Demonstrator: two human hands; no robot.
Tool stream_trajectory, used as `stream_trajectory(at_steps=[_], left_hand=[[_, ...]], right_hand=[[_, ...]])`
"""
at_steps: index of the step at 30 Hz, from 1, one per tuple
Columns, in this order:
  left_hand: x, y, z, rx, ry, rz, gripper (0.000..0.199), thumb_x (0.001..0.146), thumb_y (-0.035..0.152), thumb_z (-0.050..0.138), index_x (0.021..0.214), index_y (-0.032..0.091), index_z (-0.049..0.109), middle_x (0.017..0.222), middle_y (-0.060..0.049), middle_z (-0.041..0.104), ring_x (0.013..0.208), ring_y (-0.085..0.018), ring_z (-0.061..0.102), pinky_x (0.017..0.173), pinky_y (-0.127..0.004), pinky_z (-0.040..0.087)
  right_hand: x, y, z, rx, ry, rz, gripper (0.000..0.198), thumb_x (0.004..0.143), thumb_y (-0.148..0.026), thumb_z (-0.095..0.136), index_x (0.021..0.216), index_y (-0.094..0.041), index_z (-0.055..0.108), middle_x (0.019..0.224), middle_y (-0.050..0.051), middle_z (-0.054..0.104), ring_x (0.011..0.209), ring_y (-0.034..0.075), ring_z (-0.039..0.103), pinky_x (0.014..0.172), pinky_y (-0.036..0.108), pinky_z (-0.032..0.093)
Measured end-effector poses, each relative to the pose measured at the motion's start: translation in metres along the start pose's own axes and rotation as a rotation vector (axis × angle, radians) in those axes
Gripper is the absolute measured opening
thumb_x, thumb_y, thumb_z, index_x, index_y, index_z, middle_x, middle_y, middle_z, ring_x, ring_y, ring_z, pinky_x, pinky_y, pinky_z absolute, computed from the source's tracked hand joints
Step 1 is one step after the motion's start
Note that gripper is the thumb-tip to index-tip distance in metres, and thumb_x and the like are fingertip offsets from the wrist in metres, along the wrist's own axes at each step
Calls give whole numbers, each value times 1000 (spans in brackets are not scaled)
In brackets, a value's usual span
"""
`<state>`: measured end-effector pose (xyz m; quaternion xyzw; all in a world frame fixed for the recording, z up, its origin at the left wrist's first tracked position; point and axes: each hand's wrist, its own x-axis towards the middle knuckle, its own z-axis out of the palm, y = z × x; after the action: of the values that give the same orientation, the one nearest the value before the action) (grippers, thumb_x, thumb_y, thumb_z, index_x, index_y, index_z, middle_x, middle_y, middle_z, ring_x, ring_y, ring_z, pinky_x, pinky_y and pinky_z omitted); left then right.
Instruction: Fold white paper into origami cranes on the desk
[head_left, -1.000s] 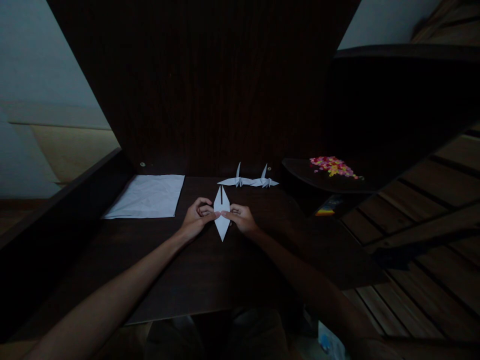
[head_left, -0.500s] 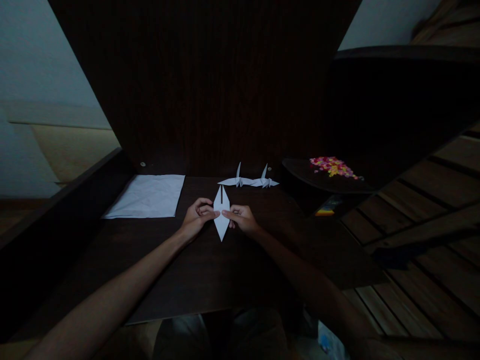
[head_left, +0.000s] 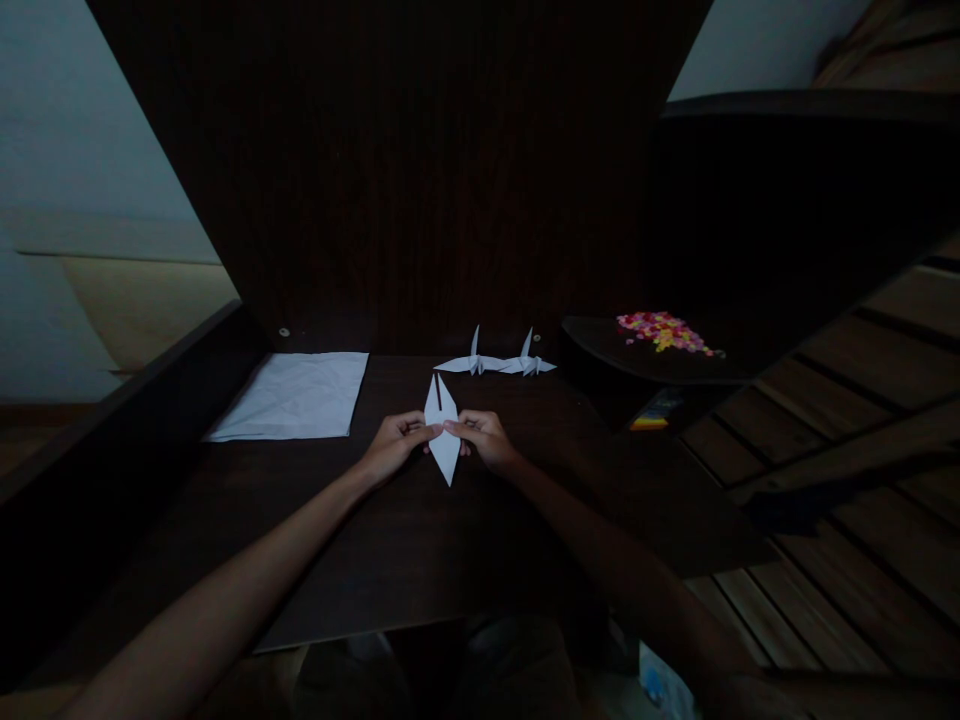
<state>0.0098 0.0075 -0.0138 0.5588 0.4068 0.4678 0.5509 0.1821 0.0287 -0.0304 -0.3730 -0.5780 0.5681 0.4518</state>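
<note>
A white folded paper [head_left: 448,458], shaped like a long diamond with a slit in its far half, is held upright over the table between both hands. My left hand [head_left: 401,442] grips its left edge, thumb on the near face and the other fingers curled behind. From the opposite side my right hand [head_left: 484,436] pinches it the same way, and the two thumb tips nearly meet at the middle. Just beyond its far tip lie two white origami cranes [head_left: 475,364] [head_left: 531,366], side by side, with pointed parts standing up.
White paper sheets [head_left: 300,395] lie at the table's left, near a raised side board [head_left: 150,400]. Small pink, red and yellow pieces [head_left: 664,331] are heaped on a curved shelf [head_left: 637,368] at right. A tall dark panel [head_left: 405,180] rises behind the table [head_left: 360,560].
The folded paper has tilted a little, its far tip leaning left and its near tip shifting right. My left fingers have curled in closer behind it. Both hands keep their hold.
</note>
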Motion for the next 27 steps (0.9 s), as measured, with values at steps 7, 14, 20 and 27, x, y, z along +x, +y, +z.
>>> stream_trajectory(at_steps=[7,14,20,27], left_hand=[[1,-3,-2,-58,15,-32,23,65,35,75,72,14,69,64,-1,63,57,-13,55,57,-24,42],[1,-2,-1,-86,64,-33,26,63,38,76,70,14,68,67,-1,65,59,-13,56,54,-22,41],[-1,0,0,16,106,-2,28,66,43,74,69,16,67,53,3,55,42,-8,43,41,-20,29],[-3,3,-1,179,153,122,25,72,42,69,76,17,68,59,2,61,49,-12,50,47,-22,38]], right_hand=[[0,-2,-1,127,-49,69,35,66,-47,71,58,-16,57,45,-3,53,38,8,48,37,20,34],[-3,-10,0,174,-65,61,32,64,-45,73,64,-16,59,48,-3,55,40,9,49,39,21,37],[-1,-5,-1,111,-17,-13,30,68,-45,71,70,-17,61,45,-5,52,40,9,47,40,21,35],[-7,-8,2,-97,109,-208,28,74,-45,67,73,-17,66,67,-1,52,46,7,44,39,21,31]])
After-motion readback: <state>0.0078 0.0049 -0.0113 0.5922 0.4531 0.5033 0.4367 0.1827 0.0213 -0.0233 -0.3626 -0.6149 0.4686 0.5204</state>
